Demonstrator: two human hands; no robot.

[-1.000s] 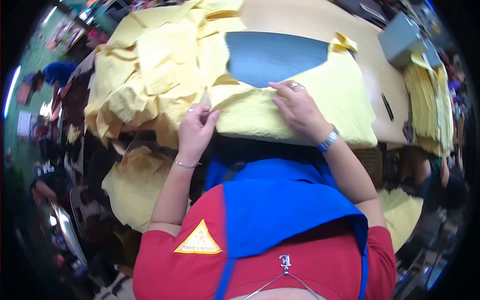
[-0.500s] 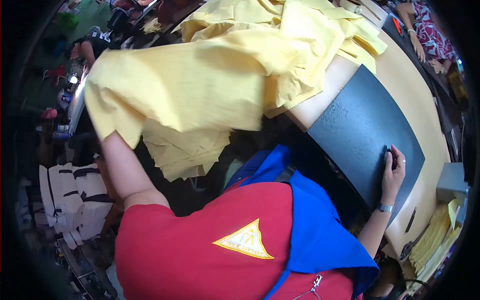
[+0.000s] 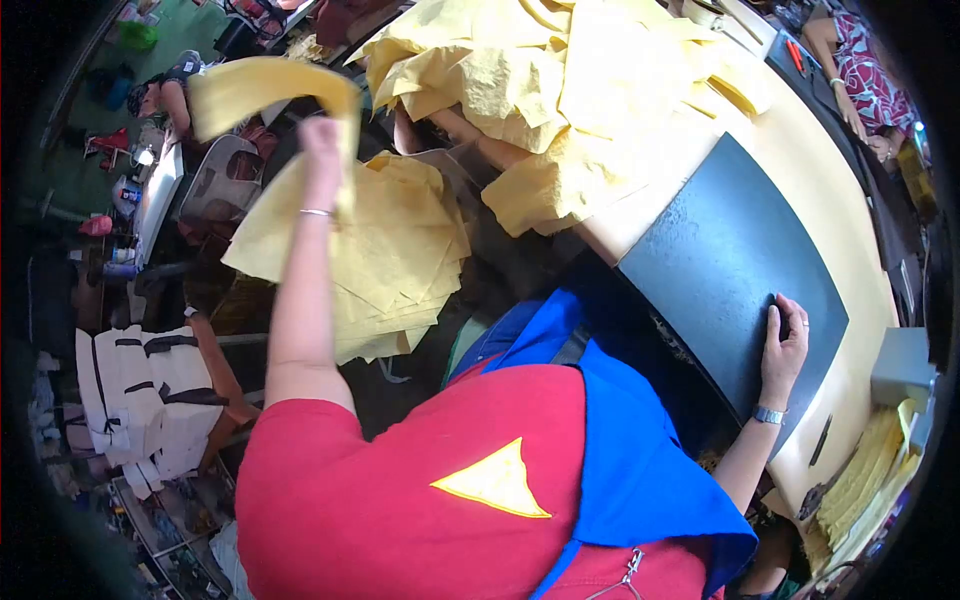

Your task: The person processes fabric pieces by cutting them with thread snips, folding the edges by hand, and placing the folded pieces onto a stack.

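My left hand (image 3: 322, 150), blurred by motion, is raised at the upper left and closed on a yellow sheet (image 3: 265, 88) that swings out to its left. Below it lies a stack of yellow sheets (image 3: 385, 240). On the right part of a dark board (image 3: 730, 260) rests my right hand (image 3: 786, 335), its fingers curled over something I cannot make out. A crumpled heap of yellow sheets (image 3: 560, 85) covers the table's far part, beyond the board.
The tan table (image 3: 840, 170) curves along the right, with a black pen (image 3: 820, 440), a grey box (image 3: 903, 365) and folded yellow material (image 3: 860, 490) near its edge. Another person's arm (image 3: 840, 85) is at the upper right. White bundles (image 3: 150, 395) stand at the lower left.
The view has turned toward the left. My left hand has carried the yellow sheet off the dark board and over to the stack. My right hand has stayed on the board since half a second ago.
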